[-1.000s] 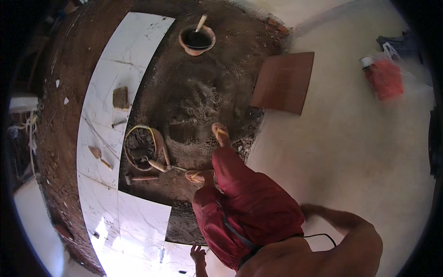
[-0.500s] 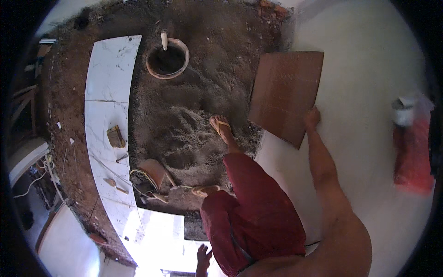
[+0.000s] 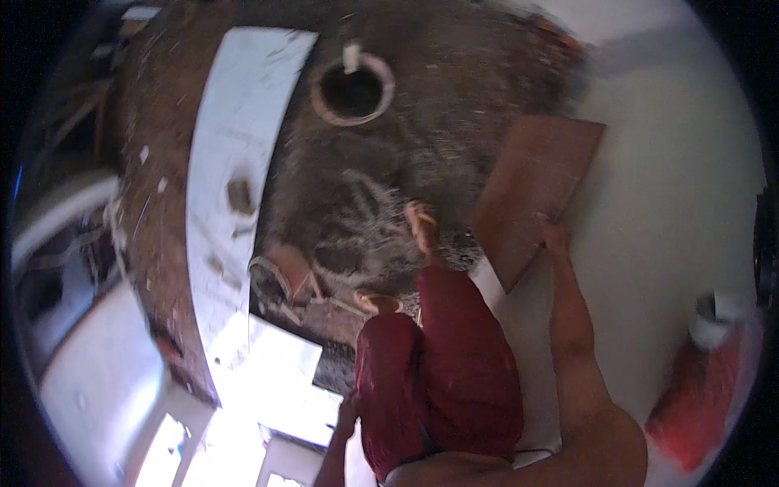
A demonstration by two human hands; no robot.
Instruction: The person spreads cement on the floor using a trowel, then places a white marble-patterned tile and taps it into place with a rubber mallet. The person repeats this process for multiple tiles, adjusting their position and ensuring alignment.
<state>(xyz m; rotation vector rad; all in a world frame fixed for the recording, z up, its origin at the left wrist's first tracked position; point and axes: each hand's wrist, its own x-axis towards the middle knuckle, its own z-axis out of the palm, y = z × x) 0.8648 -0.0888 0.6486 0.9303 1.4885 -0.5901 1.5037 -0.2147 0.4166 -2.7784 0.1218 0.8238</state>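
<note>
A large brown tile (image 3: 531, 183) is tilted on edge at the right, partly over the dirt and partly in front of the pale wall. My right hand (image 3: 554, 233) grips its near right edge, arm stretched out. My left hand (image 3: 349, 412) is down beside my left knee, against the maroon trousers (image 3: 466, 349); motion blur smears its fingers. White marbled tiles (image 3: 247, 97) run in a strip along the left, with a brown block (image 3: 241, 196) and a small trowel (image 3: 223, 272) lying on them.
A round basin (image 3: 353, 122) with a pale handle in it stands on the loose dirt (image 3: 324, 174). Near my feet lie a reddish-brown pan (image 3: 288, 268) and hand tools. Against the pale wall (image 3: 649, 178) at right sit a red bag (image 3: 698, 406) and a white bucket (image 3: 707, 329).
My view has swung, so the scene sits tilted and blurred. The brown tile leans more steeply, still in my right hand. My left hand has come in against my knee.
</note>
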